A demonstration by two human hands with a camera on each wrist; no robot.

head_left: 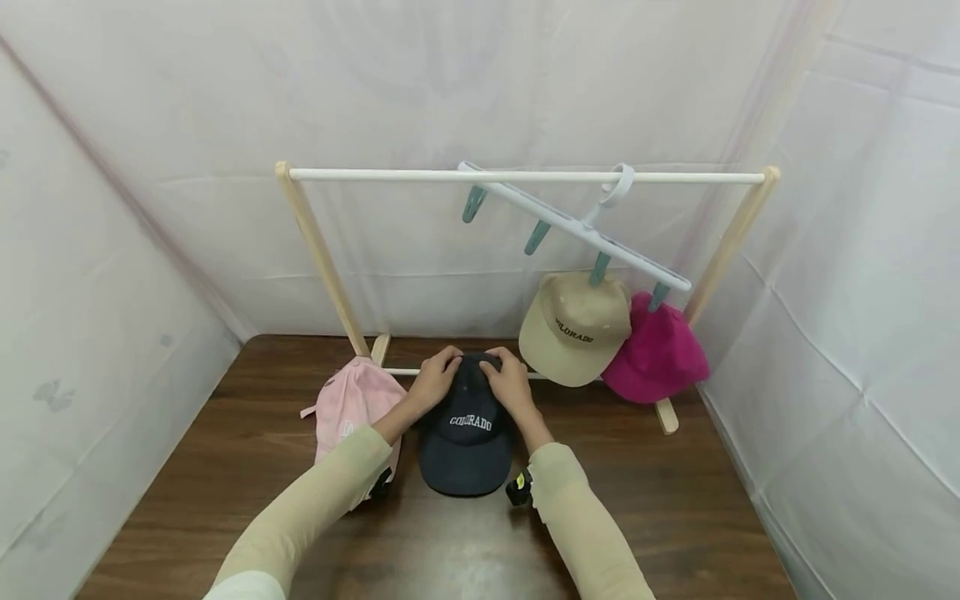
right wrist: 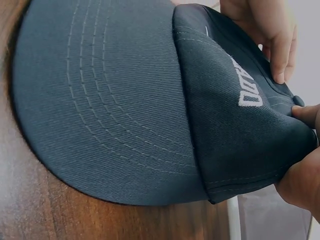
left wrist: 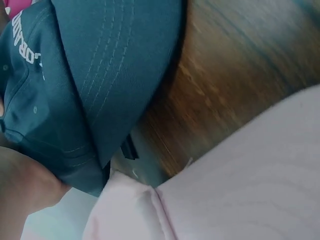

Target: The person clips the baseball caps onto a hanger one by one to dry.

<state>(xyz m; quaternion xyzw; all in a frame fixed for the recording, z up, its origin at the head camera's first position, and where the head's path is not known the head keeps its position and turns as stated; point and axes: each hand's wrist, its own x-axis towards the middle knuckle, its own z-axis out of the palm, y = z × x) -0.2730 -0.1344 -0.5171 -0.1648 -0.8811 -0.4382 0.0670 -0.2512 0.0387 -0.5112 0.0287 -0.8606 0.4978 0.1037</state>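
Observation:
A dark baseball cap (head_left: 467, 458) with white "COLORADO" lettering lies on the table, brim toward me. My left hand (head_left: 433, 382) grips the left side of its crown, thumb on top. On the other side my right hand (head_left: 512, 385) grips the crown the same way. The right wrist view shows the thumb and fingers of both hands near the top button of the cap (right wrist: 135, 100). Beside my left forearm rests a pink cap (head_left: 352, 400), partly covered by that arm; its pale fabric (left wrist: 240, 185) fills the lower right of the left wrist view.
A rack with a white rail (head_left: 375, 175) and wooden legs stands behind. From it a white clip hanger (head_left: 577, 229) hangs tilted, lower on the right. Its clips hold a beige cap (head_left: 573, 321) and a magenta cap (head_left: 663, 354); the two left clips (head_left: 537, 237) hold nothing.

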